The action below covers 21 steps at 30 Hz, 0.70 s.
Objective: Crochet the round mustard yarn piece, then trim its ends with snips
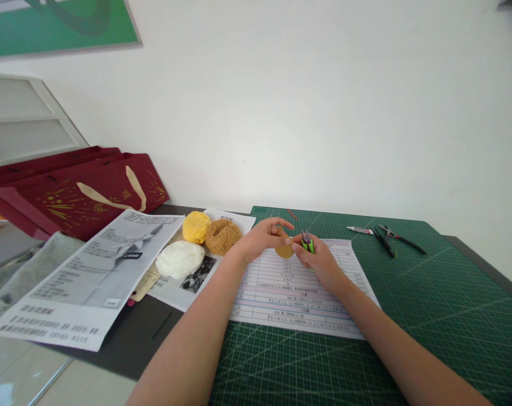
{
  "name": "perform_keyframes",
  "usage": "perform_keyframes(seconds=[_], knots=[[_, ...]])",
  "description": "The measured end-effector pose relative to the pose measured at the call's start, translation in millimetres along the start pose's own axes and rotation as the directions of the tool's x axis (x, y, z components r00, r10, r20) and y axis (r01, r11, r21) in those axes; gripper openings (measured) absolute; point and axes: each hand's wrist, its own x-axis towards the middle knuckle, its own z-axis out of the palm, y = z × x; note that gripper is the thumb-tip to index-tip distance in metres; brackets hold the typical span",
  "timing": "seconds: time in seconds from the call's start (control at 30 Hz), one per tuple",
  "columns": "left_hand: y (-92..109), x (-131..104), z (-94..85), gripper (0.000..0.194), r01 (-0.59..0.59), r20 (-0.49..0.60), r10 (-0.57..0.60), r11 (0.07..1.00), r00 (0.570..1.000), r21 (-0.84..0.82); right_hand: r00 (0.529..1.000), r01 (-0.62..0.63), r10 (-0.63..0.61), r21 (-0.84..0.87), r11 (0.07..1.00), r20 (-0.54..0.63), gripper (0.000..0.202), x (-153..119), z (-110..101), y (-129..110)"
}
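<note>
Above the printed sheet, my left hand (262, 239) holds a small tan piece (285, 250) that looks crocheted, its fingers curved over the top. My right hand (319, 260) is close beside it, with thumb and forefinger pinched at the piece's right edge. Tucked in that same hand are small snips (307, 242) with green handles, their blades pointing up and away. Whether a strand of yarn runs between the fingers is too small to tell. The printed sheet (298, 316) lies under both hands on the green cutting mat (442, 316).
Left of my hands sit a yellow yarn ball (195, 227), a brown yarn ball (223, 237) and a white bundle (180, 259). A grey printed paper (91, 276) and dark red gift bags (99, 194) are farther left. Pliers (404, 239), a black tool (383, 242) and a tube (360, 230) lie right.
</note>
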Motion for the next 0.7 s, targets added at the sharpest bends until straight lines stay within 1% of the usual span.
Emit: perform_keyframes(seconds=[0.2, 0.3, 0.5, 0.7], knots=[[-1.8, -0.1, -6.0, 0.03, 0.025, -0.036, -0.027, 0.998, 0.999, -0.051, 0.998, -0.005, 0.007, 0.027, 1.0, -0.063, 0.025, 2.1, -2.5, 3.4], [-2.5, 0.3, -7.7, 0.03, 0.033, -0.046, -0.037, 0.996, 0.998, -0.084, 0.997, -0.012, 0.016, 0.063, 0.998, -0.074, 0.028, 4.1, -3.4, 5.6], [-3.4, 1.1, -9.3, 0.029, 0.039, -0.067, -0.048, 0.99, 0.997, -0.132, 0.998, -0.047, 0.05, 0.102, 0.994, -0.025, 0.03, 6.0, -2.6, 6.5], [-3.8, 1.5, -9.0, 0.029, 0.031, -0.1, -0.047, 0.987, 0.994, -0.156, 0.997, -0.07, 0.069, 0.06, 0.996, 0.022, 0.027, 3.9, -2.9, 3.9]])
